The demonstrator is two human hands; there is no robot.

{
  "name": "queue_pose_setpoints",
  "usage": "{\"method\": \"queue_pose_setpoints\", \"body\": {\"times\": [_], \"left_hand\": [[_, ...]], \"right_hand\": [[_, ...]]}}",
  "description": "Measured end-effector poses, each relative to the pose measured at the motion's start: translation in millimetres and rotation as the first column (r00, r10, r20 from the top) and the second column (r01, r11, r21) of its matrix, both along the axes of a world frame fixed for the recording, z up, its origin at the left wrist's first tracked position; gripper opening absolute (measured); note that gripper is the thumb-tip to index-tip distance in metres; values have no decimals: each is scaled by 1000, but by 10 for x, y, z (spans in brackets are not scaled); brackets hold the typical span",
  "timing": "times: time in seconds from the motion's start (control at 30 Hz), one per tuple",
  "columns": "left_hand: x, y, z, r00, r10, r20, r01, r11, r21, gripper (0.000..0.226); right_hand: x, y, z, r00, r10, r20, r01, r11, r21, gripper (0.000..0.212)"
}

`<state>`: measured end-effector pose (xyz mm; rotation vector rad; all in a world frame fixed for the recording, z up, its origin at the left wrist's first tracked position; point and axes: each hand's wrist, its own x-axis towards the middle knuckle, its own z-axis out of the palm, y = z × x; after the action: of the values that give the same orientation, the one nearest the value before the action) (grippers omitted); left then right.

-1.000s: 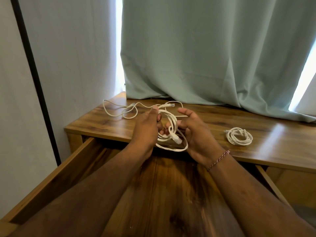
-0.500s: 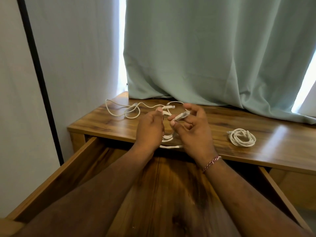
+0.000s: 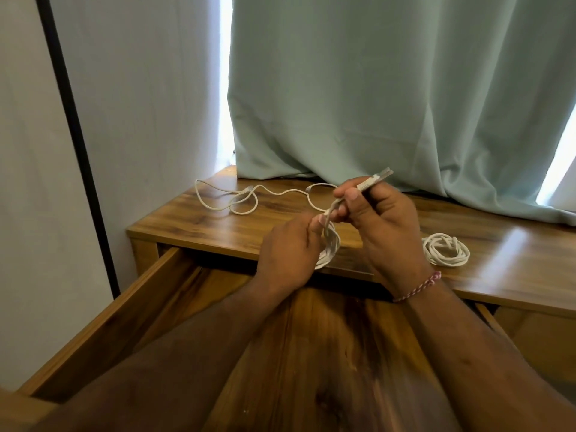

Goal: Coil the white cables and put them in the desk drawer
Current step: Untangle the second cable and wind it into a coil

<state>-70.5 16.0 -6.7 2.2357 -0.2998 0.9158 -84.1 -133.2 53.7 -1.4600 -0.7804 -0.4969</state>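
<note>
My left hand (image 3: pixel 288 254) grips a small coil of white cable (image 3: pixel 330 247) over the desk's front edge. My right hand (image 3: pixel 378 219) pinches that cable's free end, and the plug (image 3: pixel 375 179) sticks up past my fingers. A finished white coil (image 3: pixel 445 254) lies on the wooden desk (image 3: pixel 514 263) to the right. A loose white cable (image 3: pixel 243 201) sprawls on the desk's back left. The drawer (image 3: pixel 103 325) stands pulled out below my arms; its wooden bottom shows nothing inside.
A pale green curtain (image 3: pixel 389 98) hangs down onto the desk's back edge. A white wall with a black vertical strip (image 3: pixel 78 145) stands at the left. The drawer's left side wall runs toward me.
The loops in my left hand have tightened into a compact coil. My right hand has risen and drawn the plug end up and to the right.
</note>
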Motion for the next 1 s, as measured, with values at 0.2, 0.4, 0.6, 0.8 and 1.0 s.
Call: {"method": "queue_pose_setpoints", "body": {"times": [0.2, 0.4, 0.6, 0.8, 1.0], "left_hand": [[2, -30, -26, 993, 114, -35, -94, 931, 352, 47], [-122, -186, -61, 971, -228, -74, 237, 871, 429, 42], [-229, -227, 62, 803, -546, -240, 592, 777, 213, 43], [-360, -304, 126, 746, -649, -153, 648, 759, -58, 29], [-215, -190, 157, 891, -454, -3, 411, 810, -419, 41]], "right_hand": [[-2, -165, 198, 981, -134, 138, 122, 988, 95, 11], [241, -318, 78, 959, -281, -44, 285, 946, 155, 10], [503, -623, -177, 915, -367, -165, 349, 928, -128, 16], [480, -536, -276, 932, -186, -310, 136, 975, -176, 41], [380, -377, -354, 807, -62, -587, -7, 993, -114, 24]]}}
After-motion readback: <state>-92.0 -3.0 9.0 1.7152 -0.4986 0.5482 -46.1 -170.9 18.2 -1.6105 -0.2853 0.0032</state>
